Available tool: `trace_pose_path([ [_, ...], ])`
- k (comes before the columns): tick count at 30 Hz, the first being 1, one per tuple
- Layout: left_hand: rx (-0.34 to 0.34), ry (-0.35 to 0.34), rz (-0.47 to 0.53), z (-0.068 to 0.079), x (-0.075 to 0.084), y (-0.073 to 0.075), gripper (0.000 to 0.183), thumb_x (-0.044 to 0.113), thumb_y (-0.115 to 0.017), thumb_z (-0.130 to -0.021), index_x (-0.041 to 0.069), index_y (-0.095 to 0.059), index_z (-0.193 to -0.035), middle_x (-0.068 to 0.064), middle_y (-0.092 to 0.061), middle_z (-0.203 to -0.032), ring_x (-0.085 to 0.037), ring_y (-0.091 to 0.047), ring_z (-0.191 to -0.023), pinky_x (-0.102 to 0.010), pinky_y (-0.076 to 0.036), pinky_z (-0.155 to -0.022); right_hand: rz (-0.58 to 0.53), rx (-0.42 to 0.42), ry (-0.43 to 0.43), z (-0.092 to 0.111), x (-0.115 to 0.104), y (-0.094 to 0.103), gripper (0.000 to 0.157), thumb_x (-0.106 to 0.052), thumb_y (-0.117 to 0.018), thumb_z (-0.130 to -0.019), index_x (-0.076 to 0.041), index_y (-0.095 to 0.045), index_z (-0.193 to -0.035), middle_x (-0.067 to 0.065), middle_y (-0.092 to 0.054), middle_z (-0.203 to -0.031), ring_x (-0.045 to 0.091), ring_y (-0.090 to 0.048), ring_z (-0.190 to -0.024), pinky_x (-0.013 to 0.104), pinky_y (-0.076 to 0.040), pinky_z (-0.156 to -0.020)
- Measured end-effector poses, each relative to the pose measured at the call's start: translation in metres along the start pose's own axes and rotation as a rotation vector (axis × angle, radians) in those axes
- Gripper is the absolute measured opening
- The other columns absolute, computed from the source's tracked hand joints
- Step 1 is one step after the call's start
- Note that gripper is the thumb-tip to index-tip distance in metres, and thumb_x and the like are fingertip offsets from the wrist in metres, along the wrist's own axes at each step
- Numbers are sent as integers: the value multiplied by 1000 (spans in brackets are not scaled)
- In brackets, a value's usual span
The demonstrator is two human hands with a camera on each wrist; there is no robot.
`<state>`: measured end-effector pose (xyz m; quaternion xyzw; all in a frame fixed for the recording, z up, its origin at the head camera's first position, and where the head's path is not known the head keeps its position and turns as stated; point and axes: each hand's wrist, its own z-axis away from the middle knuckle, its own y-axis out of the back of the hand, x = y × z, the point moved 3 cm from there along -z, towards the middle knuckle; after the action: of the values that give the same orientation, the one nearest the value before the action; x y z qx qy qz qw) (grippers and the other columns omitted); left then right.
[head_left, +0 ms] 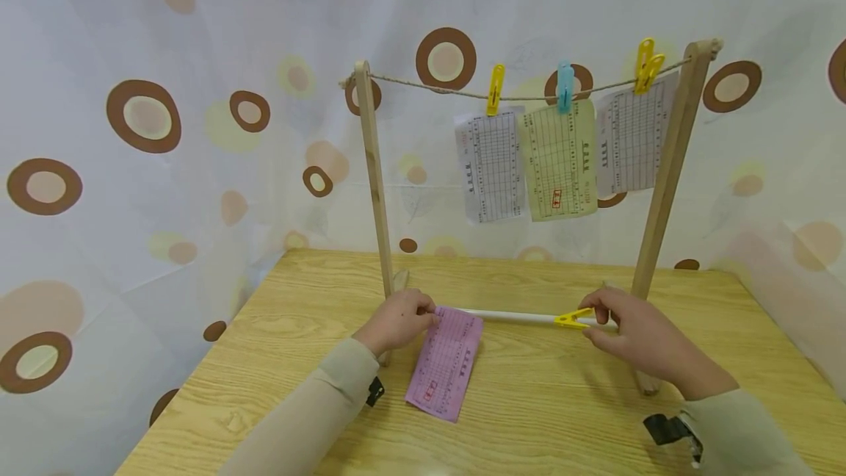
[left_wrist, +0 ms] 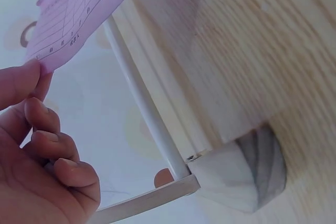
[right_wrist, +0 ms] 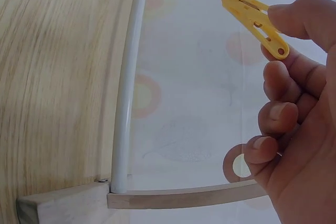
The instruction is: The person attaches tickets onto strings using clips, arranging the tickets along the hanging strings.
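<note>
My left hand [head_left: 402,320] pinches a pink printed slip [head_left: 446,366] by its upper left corner, between thumb and forefinger. The slip hangs tilted over the table, a red stamp near its lower end. In the left wrist view the pink slip [left_wrist: 79,17] is at the top, and the other fingers curl under it. A yellow clothespin [head_left: 572,318] is held by my right hand [head_left: 644,333], thumb and forefinger on its handles. The right wrist view shows this yellow clothespin [right_wrist: 255,22] with its tip pointing away from the hand.
A wooden frame's left post [head_left: 374,175] and right post [head_left: 667,182] carry a sagging rope [head_left: 423,85]. From it hang a white slip [head_left: 492,167], a yellow-green slip [head_left: 562,160] and another white slip [head_left: 634,138], held by yellow and blue clothespins. A white rod [head_left: 515,316] joins the posts low down.
</note>
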<state>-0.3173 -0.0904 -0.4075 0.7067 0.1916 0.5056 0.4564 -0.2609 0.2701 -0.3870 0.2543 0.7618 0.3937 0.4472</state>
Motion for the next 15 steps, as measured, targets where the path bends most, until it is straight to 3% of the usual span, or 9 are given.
trace_pose_path([
  [15,68,-55,-25,6,11,12,11,20,-67,-99,12,-70,-92,2,-53,-82,-14,-49,-77,-29,-42,-66,66,9,25,-4,-13,12,27,-24,-75,-94,-12,-66,-116,-4,-46,-86,9,-36,-69,31,-33,-62],
])
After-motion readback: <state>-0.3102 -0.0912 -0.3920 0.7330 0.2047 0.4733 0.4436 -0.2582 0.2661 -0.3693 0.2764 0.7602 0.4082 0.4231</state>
